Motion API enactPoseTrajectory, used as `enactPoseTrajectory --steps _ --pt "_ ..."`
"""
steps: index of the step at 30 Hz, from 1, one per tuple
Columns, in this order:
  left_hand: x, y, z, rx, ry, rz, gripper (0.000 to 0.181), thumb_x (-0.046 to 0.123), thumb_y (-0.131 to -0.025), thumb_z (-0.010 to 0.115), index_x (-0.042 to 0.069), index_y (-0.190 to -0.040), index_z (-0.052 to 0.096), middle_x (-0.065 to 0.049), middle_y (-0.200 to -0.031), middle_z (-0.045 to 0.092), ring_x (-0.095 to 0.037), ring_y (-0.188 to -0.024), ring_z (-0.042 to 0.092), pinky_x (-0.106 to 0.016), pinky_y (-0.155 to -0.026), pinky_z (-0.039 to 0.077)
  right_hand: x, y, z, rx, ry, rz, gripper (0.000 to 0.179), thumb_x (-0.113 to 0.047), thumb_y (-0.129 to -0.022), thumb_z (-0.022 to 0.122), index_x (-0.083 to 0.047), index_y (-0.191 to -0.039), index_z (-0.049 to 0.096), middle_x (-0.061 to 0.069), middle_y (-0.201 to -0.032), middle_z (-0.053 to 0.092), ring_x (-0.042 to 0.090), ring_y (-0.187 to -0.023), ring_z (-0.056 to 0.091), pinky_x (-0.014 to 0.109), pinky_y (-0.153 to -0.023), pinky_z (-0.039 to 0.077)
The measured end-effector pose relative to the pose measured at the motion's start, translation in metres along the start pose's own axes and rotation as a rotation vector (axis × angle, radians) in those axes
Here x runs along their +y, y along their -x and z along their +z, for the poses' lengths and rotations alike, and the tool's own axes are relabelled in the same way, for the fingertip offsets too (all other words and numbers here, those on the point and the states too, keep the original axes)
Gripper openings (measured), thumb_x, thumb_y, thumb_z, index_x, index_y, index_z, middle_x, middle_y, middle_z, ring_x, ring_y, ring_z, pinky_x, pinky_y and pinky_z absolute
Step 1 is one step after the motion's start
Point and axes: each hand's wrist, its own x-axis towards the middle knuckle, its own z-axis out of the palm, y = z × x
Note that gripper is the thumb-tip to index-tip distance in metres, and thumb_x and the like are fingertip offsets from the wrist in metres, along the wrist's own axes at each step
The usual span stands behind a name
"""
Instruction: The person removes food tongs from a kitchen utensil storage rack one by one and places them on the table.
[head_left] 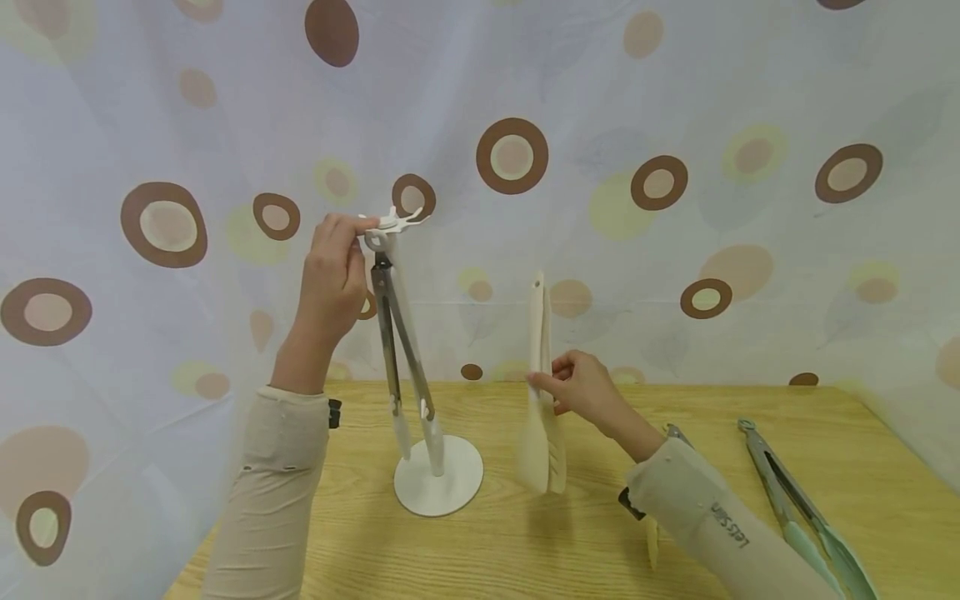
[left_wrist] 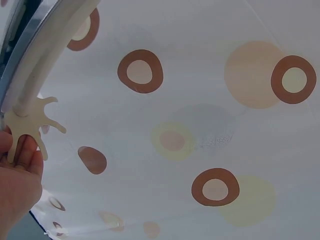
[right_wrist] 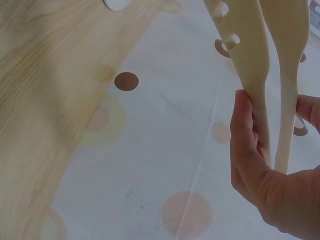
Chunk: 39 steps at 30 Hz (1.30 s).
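Cream tongs [head_left: 534,437] in R hand [head_left: 588,390], thumb one side, fingers other; held approx. upright above table [head_left: 360,542], slotted end down, R of stand [head_left: 461,487] & apart from it. L hand [head_left: 330,271] pinches the stand's hooks [head_left: 401,223] at top. Steel tongs [head_left: 388,346] w/ pale tips hang there, ring up by L fingers, tips down over round base; can't tell if they touch it. Green tongs [head_left: 767,471] lie on table, far R. Another utensil [head_left: 677,433] mostly hidden by R sleeve [head_left: 693,492]. Dotted curtain [head_left: 450,83] behind.
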Motion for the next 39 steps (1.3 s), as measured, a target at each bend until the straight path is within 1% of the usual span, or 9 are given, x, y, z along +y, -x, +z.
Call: enactPoseTrajectory --steps 9,15,16,21,25,31,34,37,39 --pt "0.000 0.000 0.000 0.003 0.005 0.008 0.029 -0.006 -0.092 0.038 -0.008 -0.111 0.059 -0.024 -0.102 0.055 -0.037 -0.096 0.047 -0.044 -0.081 0.039 0.012 0.002 -0.002 0.001 0.074 0.019 0.036 -0.023 -0.088 0.068 0.005 -0.099 0.049 0.017 -0.091 0.056 0.023 -0.069 0.062 0.033 -0.058 0.056" --pt "0.000 -0.001 -0.001 -0.004 0.006 0.016 0.031 -0.005 -0.092 0.036 -0.009 -0.112 0.059 -0.025 -0.104 0.055 -0.038 -0.098 0.048 -0.045 -0.084 0.040 0.020 0.005 -0.005 -0.036 0.155 0.053 0.031 -0.021 -0.088 0.067 0.003 -0.089 0.049 0.017 -0.085 0.055 0.023 -0.062 0.066 0.033 -0.055 0.056" --pt "-0.001 -0.001 0.000 -0.005 0.005 0.018 0.031 -0.005 -0.092 0.035 -0.009 -0.112 0.058 -0.025 -0.104 0.054 -0.038 -0.098 0.048 -0.045 -0.084 0.040 0.022 0.005 -0.006 -0.044 0.166 0.062 0.030 -0.021 -0.089 0.067 0.001 -0.084 0.048 0.017 -0.081 0.056 0.023 -0.061 0.066 0.034 -0.055 0.056" --pt "-0.002 -0.001 0.000 -0.006 0.003 0.024 0.030 -0.004 -0.093 0.035 -0.009 -0.112 0.058 -0.025 -0.104 0.054 -0.037 -0.098 0.047 -0.044 -0.083 0.040 0.031 0.007 -0.007 -0.076 0.201 0.099 0.041 -0.021 -0.088 0.068 -0.010 -0.062 0.038 0.014 -0.065 0.058 0.023 -0.058 0.067 0.035 -0.053 0.055" --pt "-0.002 -0.001 0.000 -0.001 0.001 0.033 0.030 -0.005 -0.092 0.035 -0.009 -0.112 0.058 -0.025 -0.103 0.054 -0.038 -0.097 0.047 -0.045 -0.083 0.040 0.036 0.008 -0.006 -0.091 0.224 0.117 0.049 -0.021 -0.088 0.068 -0.014 -0.054 0.033 0.013 -0.054 0.058 0.024 -0.057 0.067 0.035 -0.051 0.055" --pt "-0.002 -0.001 0.000 -0.001 0.000 0.028 0.030 -0.005 -0.092 0.036 -0.009 -0.111 0.058 -0.025 -0.103 0.055 -0.038 -0.097 0.047 -0.045 -0.083 0.040 0.044 0.010 -0.007 -0.110 0.267 0.156 0.048 -0.021 -0.086 0.068 -0.014 -0.051 0.036 0.009 -0.047 0.054 0.025 -0.051 0.064 0.036 -0.050 0.055" --pt "-0.002 -0.001 0.000 0.001 0.006 0.018 0.029 -0.005 -0.092 0.037 -0.009 -0.111 0.059 -0.024 -0.103 0.055 -0.037 -0.097 0.047 -0.045 -0.083 0.039 0.049 0.012 -0.008 -0.125 0.278 0.164 0.041 -0.020 -0.086 0.068 -0.008 -0.052 0.046 0.011 -0.050 0.058 0.026 -0.050 0.064 0.038 -0.051 0.055" --pt "-0.001 0.000 0.000 0.003 0.005 0.012 0.029 -0.005 -0.092 0.037 -0.009 -0.110 0.059 -0.024 -0.103 0.055 -0.037 -0.097 0.047 -0.045 -0.083 0.039 0.053 0.015 -0.009 -0.142 0.275 0.173 0.031 -0.019 -0.085 0.067 0.002 -0.063 0.058 0.016 -0.057 0.063 0.028 -0.051 0.066 0.040 -0.052 0.055" --pt "-0.002 0.000 0.000 0.004 0.006 0.009 0.029 -0.005 -0.092 0.038 -0.009 -0.110 0.059 -0.024 -0.104 0.055 -0.037 -0.097 0.048 -0.045 -0.083 0.039 0.055 0.016 -0.009 -0.156 0.272 0.187 0.028 -0.017 -0.085 0.066 0.007 -0.073 0.060 0.018 -0.061 0.064 0.030 -0.053 0.067 0.040 -0.053 0.055"
